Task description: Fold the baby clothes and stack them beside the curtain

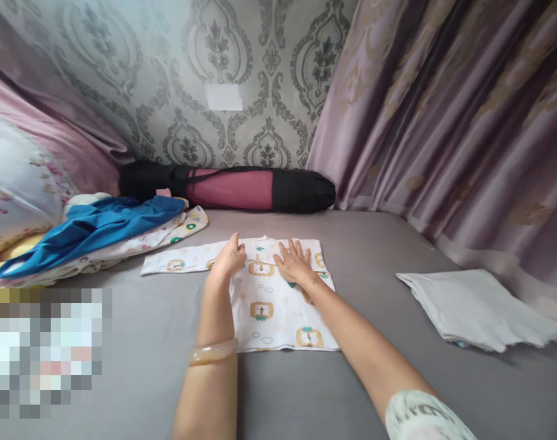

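A white long-sleeved baby top (262, 293) printed with yellow lion faces lies spread on the grey sheet. One sleeve (177, 261) stretches out to the left, while the other looks folded in over the chest. My left hand (230, 258) rests on its side where the left sleeve meets the body, fingers pointing away and partly hidden; it seems to hold nothing. Flat on the upper right of the top lies my right hand (294, 263), its fingers spread on the fabric. A pale bangle (214, 352) circles my left wrist.
A folded whitish cloth (480, 308) lies on the right of the grey sheet (287, 397). Piled clothes (108, 223), blue on top, sit at left. Along the patterned wall is a black and maroon long bag (232, 188). Purple curtains (425, 104) hang at right. A lower-left patch is pixelated.
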`<state>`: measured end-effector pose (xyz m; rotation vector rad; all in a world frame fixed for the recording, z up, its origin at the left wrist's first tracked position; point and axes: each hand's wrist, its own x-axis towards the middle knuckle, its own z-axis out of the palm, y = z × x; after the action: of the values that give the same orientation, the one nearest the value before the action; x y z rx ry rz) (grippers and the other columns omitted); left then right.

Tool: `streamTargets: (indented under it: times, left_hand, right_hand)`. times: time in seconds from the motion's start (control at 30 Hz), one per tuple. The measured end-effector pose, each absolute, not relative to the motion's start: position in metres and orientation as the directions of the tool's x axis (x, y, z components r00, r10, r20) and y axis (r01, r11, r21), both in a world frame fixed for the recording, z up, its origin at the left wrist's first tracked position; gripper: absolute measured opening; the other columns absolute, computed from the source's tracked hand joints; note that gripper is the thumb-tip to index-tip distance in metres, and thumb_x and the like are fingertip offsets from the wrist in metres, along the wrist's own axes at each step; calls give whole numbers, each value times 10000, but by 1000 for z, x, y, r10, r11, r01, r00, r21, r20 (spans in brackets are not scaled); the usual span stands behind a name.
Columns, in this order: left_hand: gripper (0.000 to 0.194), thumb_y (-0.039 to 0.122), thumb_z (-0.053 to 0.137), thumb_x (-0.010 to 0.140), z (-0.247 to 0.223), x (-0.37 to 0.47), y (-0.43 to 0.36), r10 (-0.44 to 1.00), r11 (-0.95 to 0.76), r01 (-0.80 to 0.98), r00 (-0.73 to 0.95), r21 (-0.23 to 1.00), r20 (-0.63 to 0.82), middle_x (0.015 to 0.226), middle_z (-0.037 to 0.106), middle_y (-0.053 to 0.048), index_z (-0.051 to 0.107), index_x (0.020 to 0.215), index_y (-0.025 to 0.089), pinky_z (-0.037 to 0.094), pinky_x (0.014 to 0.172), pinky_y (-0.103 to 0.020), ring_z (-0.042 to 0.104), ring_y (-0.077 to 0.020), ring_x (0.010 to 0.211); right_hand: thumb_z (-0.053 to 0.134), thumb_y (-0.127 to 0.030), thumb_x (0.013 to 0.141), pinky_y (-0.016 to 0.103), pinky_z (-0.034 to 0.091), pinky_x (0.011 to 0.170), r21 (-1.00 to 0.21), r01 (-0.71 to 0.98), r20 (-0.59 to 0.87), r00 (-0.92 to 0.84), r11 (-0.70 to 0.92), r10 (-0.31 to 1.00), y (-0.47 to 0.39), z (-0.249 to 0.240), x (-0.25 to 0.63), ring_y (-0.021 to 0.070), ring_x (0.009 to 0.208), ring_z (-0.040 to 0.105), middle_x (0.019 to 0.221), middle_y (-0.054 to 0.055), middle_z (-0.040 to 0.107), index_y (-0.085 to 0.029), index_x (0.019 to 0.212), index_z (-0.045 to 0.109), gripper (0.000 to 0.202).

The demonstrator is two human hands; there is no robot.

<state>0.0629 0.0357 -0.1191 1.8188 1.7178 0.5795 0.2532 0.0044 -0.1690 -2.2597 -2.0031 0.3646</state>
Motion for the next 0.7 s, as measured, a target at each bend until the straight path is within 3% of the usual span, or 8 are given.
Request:
streamTargets:
  times: [0.1,0.3,0.43,0.7]
  left_hand:
    - [541,217,354,931,-117,48,36,998,26,740,18,673,-58,1398,524,-185,341,1461,107,392,1051,-353,483,-265,1313]
    - [517,204,382,898,-124,38,38,1000,10,744,-17,668,4,1219,648,-164,415,1406,114,457,970,-342,592,-263,1177]
    - [490,179,389,881,-133,38,42,1000,3,751,4,660,-9,1106,689,-154,456,1363,115,486,912,-340,646,-257,1060]
    - [548,205,416,874,-133,44,45,999,33,748,-16,663,-31,1137,681,-165,407,1410,92,495,885,-332,658,-249,1033]
  right_hand:
    - [276,-469,984,559,-2,1144,-228,965,-98,111,-131,989,7,-163,245,287,1481,32,1616,121,111,-205,1522,281,600]
    - [235,-413,995,511,3,1165,-303,948,-19,-110,99,994,12,-161,199,230,1483,60,1617,92,116,-183,1526,262,579]
    - [211,-432,992,531,1,1162,-321,941,-8,-115,106,993,14,-172,186,258,1478,82,1606,102,171,-146,1524,262,606]
    - [186,-480,994,529,7,1164,-349,934,-77,-105,72,991,32,-155,187,263,1474,121,1581,117,253,-149,1499,324,619]
